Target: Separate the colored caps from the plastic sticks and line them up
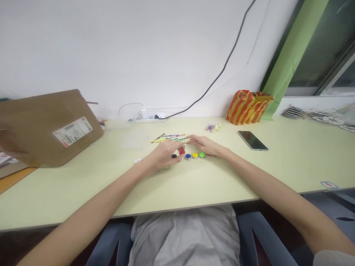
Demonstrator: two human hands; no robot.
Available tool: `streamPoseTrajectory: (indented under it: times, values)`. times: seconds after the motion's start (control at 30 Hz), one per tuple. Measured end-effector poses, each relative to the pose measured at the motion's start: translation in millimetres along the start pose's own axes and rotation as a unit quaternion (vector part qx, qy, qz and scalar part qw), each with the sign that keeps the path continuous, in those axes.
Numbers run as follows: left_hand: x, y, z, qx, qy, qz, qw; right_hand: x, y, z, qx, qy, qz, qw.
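Note:
My left hand [164,152] pinches a small round piece with a red top [182,152] between thumb and fingers, just above the table. Under that hand sits a black-topped piece [173,156]. To the right, blue [188,156], yellow [195,155] and green [202,155] topped pieces stand in a row, and another red one is partly hidden by my right hand [204,144]. That hand has its fingers stretched out, their tips near the right end of a loose pile of thin coloured sticks [168,138]. Whether the fingertips touch a stick is too small to tell.
A large cardboard box [47,127] stands at left, near clear plastic [127,136]. A power strip [149,118] lies by the wall with a black cable. On the right are a phone [253,140], a striped bag [248,108] and a small colourful bundle [213,127].

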State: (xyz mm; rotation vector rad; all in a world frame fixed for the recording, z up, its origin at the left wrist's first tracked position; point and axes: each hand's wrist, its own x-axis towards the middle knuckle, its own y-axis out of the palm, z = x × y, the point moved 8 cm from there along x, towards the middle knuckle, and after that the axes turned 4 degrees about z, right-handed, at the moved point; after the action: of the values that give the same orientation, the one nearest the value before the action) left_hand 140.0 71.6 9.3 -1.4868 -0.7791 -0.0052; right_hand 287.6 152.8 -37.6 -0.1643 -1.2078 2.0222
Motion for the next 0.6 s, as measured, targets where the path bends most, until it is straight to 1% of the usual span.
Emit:
streamPoseTrajectory:
  times: [0.1,0.2,0.33,0.47,0.6]
  values:
    - [-0.1,3.5,-4.7,-0.008,0.005,0.022,1.0,0.4,0.7,2.3,-0.001,0.002,0.004,1.0]
    - [0.5,4.3,-12.9,-0.019,0.027,0.048,0.998,0.7,0.8,1.9,-0.014,0.014,0.01,1.0]
    - [1.5,1.7,-23.0,-0.026,0.06,0.075,0.995,-0.1,-2.0,-1.3,-0.034,0.008,0.008,0.999]
    - [0.9,3.4,-27.0,-0.04,0.068,0.107,0.991,-1.8,-16.1,-7.5,-0.093,-0.002,-0.047,0.995]
    - [-1.2,9.9,-26.4,-0.053,0.062,0.142,0.986,-5.1,-34.9,-20.1,-0.174,0.005,-0.1,0.98]
